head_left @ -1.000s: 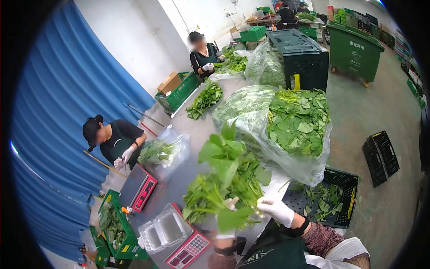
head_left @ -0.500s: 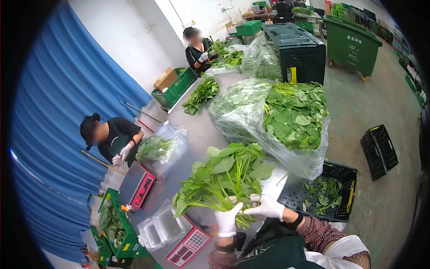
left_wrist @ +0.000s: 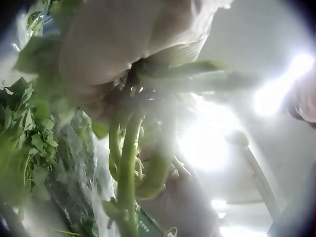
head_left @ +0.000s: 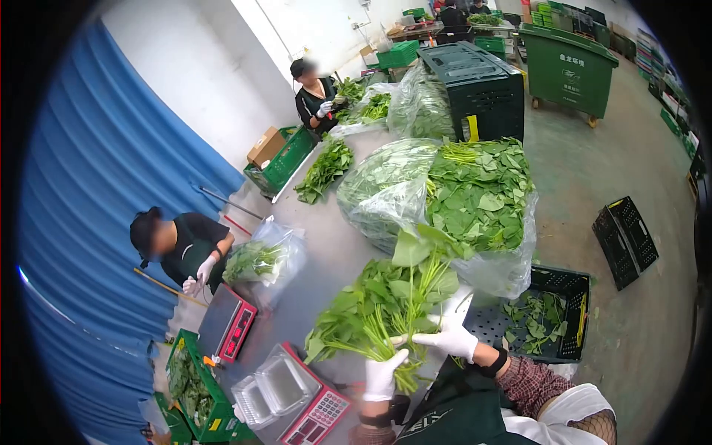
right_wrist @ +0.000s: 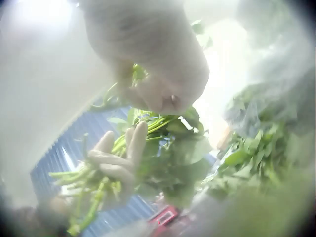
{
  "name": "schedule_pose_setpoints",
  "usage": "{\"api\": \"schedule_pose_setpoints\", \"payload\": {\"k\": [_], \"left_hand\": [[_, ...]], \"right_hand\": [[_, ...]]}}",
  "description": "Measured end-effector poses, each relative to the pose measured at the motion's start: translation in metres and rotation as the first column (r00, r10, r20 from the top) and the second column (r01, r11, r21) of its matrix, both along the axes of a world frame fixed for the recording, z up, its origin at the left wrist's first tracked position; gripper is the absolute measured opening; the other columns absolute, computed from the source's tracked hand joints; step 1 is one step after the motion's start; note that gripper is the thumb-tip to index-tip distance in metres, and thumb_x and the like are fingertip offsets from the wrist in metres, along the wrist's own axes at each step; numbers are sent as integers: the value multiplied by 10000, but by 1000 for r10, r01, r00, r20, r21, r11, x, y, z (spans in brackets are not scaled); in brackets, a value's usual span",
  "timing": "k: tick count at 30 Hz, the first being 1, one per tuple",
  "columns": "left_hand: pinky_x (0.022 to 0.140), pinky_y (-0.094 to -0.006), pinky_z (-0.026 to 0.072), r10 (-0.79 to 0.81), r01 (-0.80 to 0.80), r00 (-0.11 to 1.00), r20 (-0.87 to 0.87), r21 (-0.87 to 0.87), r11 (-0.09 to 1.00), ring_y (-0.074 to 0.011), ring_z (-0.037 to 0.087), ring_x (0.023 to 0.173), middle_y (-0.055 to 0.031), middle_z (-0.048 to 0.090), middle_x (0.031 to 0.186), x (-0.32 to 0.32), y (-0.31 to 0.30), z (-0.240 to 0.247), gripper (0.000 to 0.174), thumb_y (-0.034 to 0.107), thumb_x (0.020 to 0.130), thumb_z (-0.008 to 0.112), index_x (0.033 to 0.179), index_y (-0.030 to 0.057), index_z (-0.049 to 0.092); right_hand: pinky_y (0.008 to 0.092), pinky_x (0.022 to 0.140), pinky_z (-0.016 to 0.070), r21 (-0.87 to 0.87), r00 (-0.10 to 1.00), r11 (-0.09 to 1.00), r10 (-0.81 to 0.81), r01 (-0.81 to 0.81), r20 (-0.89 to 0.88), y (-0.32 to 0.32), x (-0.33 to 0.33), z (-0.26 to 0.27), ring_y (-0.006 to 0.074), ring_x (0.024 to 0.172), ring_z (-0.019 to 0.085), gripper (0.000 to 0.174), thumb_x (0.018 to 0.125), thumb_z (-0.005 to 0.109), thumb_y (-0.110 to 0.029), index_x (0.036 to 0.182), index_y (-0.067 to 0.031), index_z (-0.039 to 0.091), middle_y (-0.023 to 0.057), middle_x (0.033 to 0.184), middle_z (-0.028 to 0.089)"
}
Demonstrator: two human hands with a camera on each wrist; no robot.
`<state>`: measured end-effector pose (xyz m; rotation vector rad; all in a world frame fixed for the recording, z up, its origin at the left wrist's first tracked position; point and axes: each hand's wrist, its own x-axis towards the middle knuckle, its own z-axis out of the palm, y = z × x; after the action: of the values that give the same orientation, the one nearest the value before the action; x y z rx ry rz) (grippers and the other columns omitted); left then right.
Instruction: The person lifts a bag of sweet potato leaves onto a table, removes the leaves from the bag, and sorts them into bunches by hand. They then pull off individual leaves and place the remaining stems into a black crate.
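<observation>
Greens [head_left: 374, 297], their stems [head_left: 406, 380] clamped in your left hand [head_left: 382, 377] and right hand [head_left: 454, 340], are best evened gently, sparing the leaves [head_left: 332, 320].

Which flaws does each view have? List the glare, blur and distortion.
Head view: rounded black edges, the blue curtain bowed by the wide lens; left wrist view: white glare at right, left hand soft and out of focus; right wrist view: milky haze, glare top left, right hand soft, lower right a green blur.
</observation>
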<state>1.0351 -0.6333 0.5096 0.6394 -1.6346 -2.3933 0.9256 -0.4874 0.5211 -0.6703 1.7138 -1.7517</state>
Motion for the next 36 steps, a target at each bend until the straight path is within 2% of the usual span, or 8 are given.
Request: {"api": "schedule_pose_setpoints", "payload": {"k": [19, 20, 22, 23, 24, 26, 30, 36], "left_hand": [[583, -241, 436, 550, -549, 835, 17, 94, 831, -114, 546, 643, -67, 612, 773, -27, -10, -21, 202, -30, 741, 658, 928, -28, 581], [580, -234, 427, 558, -554, 830, 15, 140, 821, -112, 543, 642, -65, 613, 773, -23, -17, -13, 200, -31, 737, 660, 922, -29, 584], [572, -233, 426, 576, -575, 817, 23, 101, 812, -115, 536, 619, -67, 608, 765, -17, -24, -10, 204, -46, 724, 667, 910, -31, 585], [570, -233, 428, 564, -563, 826, -1, 64, 824, -115, 534, 609, -70, 607, 768, -15, -21, -4, 211, -54, 717, 670, 907, -31, 583], [568, -233, 430, 547, -547, 837, -24, 28, 837, -116, 533, 600, -74, 606, 772, -15, -18, -1, 218, -62, 710, 673, 905, -31, 581], [568, -230, 440, 518, -518, 855, -40, 15, 856, -119, 543, 602, -78, 606, 779, -18, -10, -5, 234, -78, 696, 680, 902, -32, 578], [585, -226, 472, 398, -402, 916, -57, -94, 911, -123, 572, 658, -68, 605, 788, -20, 10, -8, 244, -76, 689, 693, 900, -35, 580], [642, -238, 479, 298, -336, 939, -170, -281, 899, -121, 573, 695, -69, 610, 803, -11, 16, -12, 284, -64, 649, 724, 893, -28, 584]], "right_hand": [[274, 544, 435, 91, 872, 871, -469, 483, -142, 48, 20, -46, 177, 601, 562, 117, 818, 573, -147, 815, -44, 629, 117, 719, 610], [273, 505, 419, 60, 721, 792, -518, 607, -460, 65, 9, -61, 143, 579, 536, 136, 837, 558, -143, 778, -38, 623, 83, 675, 588], [220, 472, 385, -91, 575, 600, -698, 795, 426, 105, -11, -74, 79, 514, 441, 269, 885, 543, -274, 798, -27, 605, -7, 617, 518], [191, 475, 378, 42, 537, 585, -769, 810, 346, 132, -22, -103, 71, 525, 428, 364, 879, 533, -385, 907, -24, 569, 12, 688, 541], [176, 492, 382, -37, 249, 354, -576, 935, 779, 132, -29, -103, 75, 585, 466, 453, 868, 519, -448, 1019, -21, 516, 33, 774, 556], [187, 521, 411, 46, 200, 496, -433, 867, 879, 136, -24, -108, 85, 645, 498, 471, 868, 522, -444, 1091, -31, 483, 67, 894, 571], [223, 710, 455, 99, 931, 991, -123, 94, 343, 59, -2, -64, 113, 824, 584, 278, 886, 512, -267, 1051, -70, 617, 56, 1005, 604], [236, 601, 442, 155, 970, 983, -55, 93, -236, -34, -4, -32, 82, 666, 544, 228, 777, 669, -265, 804, -39, 653, 17, 759, 626]]}}
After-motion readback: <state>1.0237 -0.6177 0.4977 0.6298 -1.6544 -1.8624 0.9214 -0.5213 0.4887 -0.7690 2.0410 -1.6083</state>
